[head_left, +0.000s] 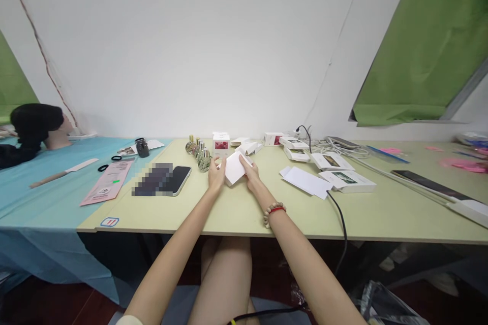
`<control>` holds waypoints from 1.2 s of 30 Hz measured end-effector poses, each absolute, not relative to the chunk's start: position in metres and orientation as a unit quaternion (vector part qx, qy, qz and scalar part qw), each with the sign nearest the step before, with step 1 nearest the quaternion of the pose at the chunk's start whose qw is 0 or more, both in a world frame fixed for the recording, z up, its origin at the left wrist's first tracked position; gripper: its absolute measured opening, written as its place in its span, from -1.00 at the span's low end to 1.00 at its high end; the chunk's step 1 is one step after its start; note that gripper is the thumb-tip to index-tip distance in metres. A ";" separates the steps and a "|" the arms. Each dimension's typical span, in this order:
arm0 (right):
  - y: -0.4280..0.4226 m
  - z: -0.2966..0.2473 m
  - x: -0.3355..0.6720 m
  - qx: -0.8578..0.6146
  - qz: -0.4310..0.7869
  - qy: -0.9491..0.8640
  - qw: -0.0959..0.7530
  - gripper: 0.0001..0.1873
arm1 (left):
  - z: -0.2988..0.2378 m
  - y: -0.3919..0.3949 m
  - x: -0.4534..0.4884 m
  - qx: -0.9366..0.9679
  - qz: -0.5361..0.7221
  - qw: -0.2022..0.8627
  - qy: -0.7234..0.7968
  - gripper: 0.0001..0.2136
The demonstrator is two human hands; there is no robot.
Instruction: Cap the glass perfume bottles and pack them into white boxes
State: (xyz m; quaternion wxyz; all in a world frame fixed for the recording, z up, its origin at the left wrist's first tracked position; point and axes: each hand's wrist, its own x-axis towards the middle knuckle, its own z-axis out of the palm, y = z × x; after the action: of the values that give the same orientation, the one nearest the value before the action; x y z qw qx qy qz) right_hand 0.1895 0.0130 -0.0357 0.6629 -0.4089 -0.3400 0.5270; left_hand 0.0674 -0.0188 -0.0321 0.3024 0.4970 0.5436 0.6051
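Observation:
Between my two hands is a small white cardboard box (233,168), tilted above the table. My left hand (217,175) grips its left side, and my right hand (250,171) grips the right side, with a bead bracelet on that wrist. Just left of my left hand stand several glass perfume bottles (204,161) with gold caps. Behind the held box a white box with a red flower picture (221,146) stands upright. More white cartons (247,146) lie behind my right hand. What is inside the held box cannot be seen.
To the right lie a flat white carton (305,181), picture boxes (346,181), a black cable (340,213) and a power strip (470,208). On the left are a phone (180,180), a pink packet (109,182), a black jar (142,148), a knife (64,172) and a mannequin head (38,124).

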 end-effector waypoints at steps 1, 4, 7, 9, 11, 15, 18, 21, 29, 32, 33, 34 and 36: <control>0.014 -0.036 0.190 -0.403 0.526 -0.333 0.671 -0.39 | -0.032 -0.018 0.069 0.501 0.605 0.309 0.535 -0.55; 0.017 -0.036 0.190 -0.377 0.529 -0.319 0.690 -0.39 | -0.034 -0.017 0.073 0.511 0.609 0.331 0.508 -0.59; 0.017 -0.034 0.190 -0.347 0.544 -0.315 0.696 -0.42 | -0.036 -0.018 0.077 0.511 0.615 0.358 0.482 -0.55; 0.015 -0.033 0.190 -0.329 0.558 -0.315 0.694 -0.45 | -0.036 -0.018 0.078 0.508 0.609 0.391 0.468 -0.56; 0.012 -0.031 0.191 -0.316 0.575 -0.314 0.686 -0.51 | -0.036 -0.018 0.080 0.501 0.596 0.430 0.456 -0.61; 0.007 -0.027 0.194 -0.310 0.609 -0.309 0.662 -0.63 | -0.033 -0.017 0.080 0.472 0.582 0.491 0.444 -0.67; 0.005 -0.024 0.196 -0.309 0.618 -0.303 0.656 -0.63 | -0.031 -0.017 0.080 0.450 0.578 0.526 0.432 -0.67; 0.004 -0.022 0.195 -0.305 0.617 -0.301 0.660 -0.61 | -0.029 -0.018 0.081 0.431 0.572 0.556 0.422 -0.66; 0.004 -0.020 0.192 -0.290 0.613 -0.324 0.660 -0.53 | -0.028 -0.018 0.081 0.387 0.572 0.585 0.425 -0.66; 0.005 -0.022 0.192 -0.297 0.613 -0.330 0.653 -0.53 | -0.029 -0.016 0.081 0.369 0.577 0.586 0.434 -0.65; 0.005 -0.023 0.192 -0.299 0.612 -0.332 0.653 -0.53 | -0.029 -0.016 0.081 0.363 0.579 0.584 0.438 -0.64; 0.006 -0.023 0.191 -0.302 0.611 -0.333 0.652 -0.52 | -0.029 -0.016 0.080 0.358 0.581 0.582 0.442 -0.64; 0.007 -0.024 0.191 -0.307 0.610 -0.336 0.648 -0.51 | -0.029 -0.016 0.080 0.347 0.587 0.574 0.453 -0.64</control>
State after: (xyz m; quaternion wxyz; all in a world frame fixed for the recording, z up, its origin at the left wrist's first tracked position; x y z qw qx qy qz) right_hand 0.1910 0.0067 -0.0243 0.6484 -0.3069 -0.3363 0.6101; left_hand 0.0797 -0.0155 -0.0286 0.5740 0.3471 0.4528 0.5874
